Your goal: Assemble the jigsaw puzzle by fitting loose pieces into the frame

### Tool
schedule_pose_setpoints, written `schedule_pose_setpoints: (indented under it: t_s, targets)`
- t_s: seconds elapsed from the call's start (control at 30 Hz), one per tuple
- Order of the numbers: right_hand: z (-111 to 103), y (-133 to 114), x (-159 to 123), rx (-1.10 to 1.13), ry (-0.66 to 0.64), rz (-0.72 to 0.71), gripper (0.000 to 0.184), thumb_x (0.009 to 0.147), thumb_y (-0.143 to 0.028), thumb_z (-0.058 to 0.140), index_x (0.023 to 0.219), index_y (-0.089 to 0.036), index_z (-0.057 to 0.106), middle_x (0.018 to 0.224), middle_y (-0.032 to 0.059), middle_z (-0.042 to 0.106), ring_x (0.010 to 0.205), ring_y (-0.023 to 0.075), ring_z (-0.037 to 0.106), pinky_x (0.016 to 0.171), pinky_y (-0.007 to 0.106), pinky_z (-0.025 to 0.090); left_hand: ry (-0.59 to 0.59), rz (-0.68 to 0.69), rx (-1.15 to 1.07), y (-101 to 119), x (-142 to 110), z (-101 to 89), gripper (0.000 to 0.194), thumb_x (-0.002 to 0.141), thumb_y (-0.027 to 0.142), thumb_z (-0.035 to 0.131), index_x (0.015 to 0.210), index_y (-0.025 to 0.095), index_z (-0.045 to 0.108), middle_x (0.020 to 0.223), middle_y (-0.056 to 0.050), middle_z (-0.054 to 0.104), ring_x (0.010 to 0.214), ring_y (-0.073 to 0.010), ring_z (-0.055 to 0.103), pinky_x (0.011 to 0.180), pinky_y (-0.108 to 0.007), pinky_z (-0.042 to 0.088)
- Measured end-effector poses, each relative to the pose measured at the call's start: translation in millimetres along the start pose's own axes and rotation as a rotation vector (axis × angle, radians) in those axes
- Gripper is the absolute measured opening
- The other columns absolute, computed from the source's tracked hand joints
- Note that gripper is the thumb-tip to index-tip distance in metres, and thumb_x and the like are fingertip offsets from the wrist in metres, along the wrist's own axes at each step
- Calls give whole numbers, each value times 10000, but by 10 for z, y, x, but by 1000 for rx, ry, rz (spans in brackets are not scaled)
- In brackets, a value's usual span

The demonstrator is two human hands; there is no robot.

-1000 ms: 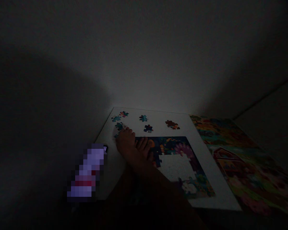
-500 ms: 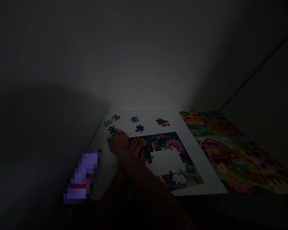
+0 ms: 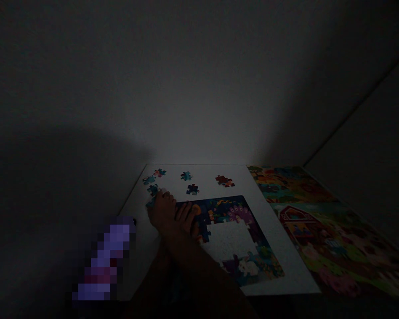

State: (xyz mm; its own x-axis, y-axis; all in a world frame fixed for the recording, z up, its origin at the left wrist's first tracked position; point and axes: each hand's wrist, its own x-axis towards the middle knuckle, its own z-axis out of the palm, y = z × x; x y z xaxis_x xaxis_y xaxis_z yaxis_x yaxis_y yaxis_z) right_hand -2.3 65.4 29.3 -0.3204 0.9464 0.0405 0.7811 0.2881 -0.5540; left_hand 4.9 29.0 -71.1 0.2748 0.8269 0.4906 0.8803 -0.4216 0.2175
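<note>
My forearms cross over a partly assembled jigsaw puzzle (image 3: pixel 223 204), dark blue with animals and a bare middle. My left hand (image 3: pixel 186 216) lies on its upper left corner with the fingers stretched out. Left of it, my right hand (image 3: pixel 162 207) is closed, fingers curled, over a teal puzzle piece (image 3: pixel 150 202) whose edge shows beside the hand. Just beyond its fingertips lies another blue-green piece (image 3: pixel 153 189). The dim light hides the exact grip.
Farther back lie loose pieces: a teal one (image 3: pixel 186 176), a dark blue one (image 3: pixel 193 189) and a brown-orange cluster (image 3: pixel 224 180). On the right are farm and animal pictures (image 3: pixel 299 230). A pixelated purple shape (image 3: pixel 106 257) stands left of the white table (image 3: pixel 279 230). A wall rises behind.
The view has tilted slightly upward, so the table sits lower in the picture. Both hands keep nearly the same places relative to the puzzle and pieces.
</note>
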Motion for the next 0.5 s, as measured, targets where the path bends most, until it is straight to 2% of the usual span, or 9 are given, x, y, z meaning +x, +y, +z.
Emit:
schedule_pose_setpoints:
  t_s: [0.1,0.27,0.33,0.43,0.5]
  targets:
    - [19,10,4,-24,38,35,400,872,-364,603,1221,-183,531,1223,156,629,1140,328,561,928,496,418,18,7,-5,-15,-3,34,502,860,262,469,1340,146,557,1420,-146,533,1333,-320,467,1110,-539,350]
    - [26,21,-16,-28,53,12,369,836,-364,643,1134,-154,591,1169,184,646,1106,321,596,916,460,439,29,14,15,-28,-32,64,513,864,281,472,1363,183,539,1431,-118,529,1327,-308,472,1100,-521,368]
    - [27,47,-13,0,57,1,320,839,-320,629,1111,-153,610,1139,179,658,1077,299,616,916,434,445,28,17,24,-27,-41,85,508,881,281,466,1375,182,528,1444,-120,515,1338,-307,459,1104,-513,364]
    - [13,111,25,129,73,6,227,841,-204,577,1054,-189,652,1044,121,698,1006,257,647,893,375,459,9,17,37,-21,-50,112,509,901,298,469,1396,186,500,1463,-116,494,1353,-301,440,1112,-492,356]
    - [-13,161,75,243,116,54,251,836,-152,536,1039,-210,672,1014,91,707,983,231,655,877,334,466,-9,9,50,-6,-58,100,518,911,317,474,1414,192,475,1464,-111,492,1354,-294,441,1112,-479,360]
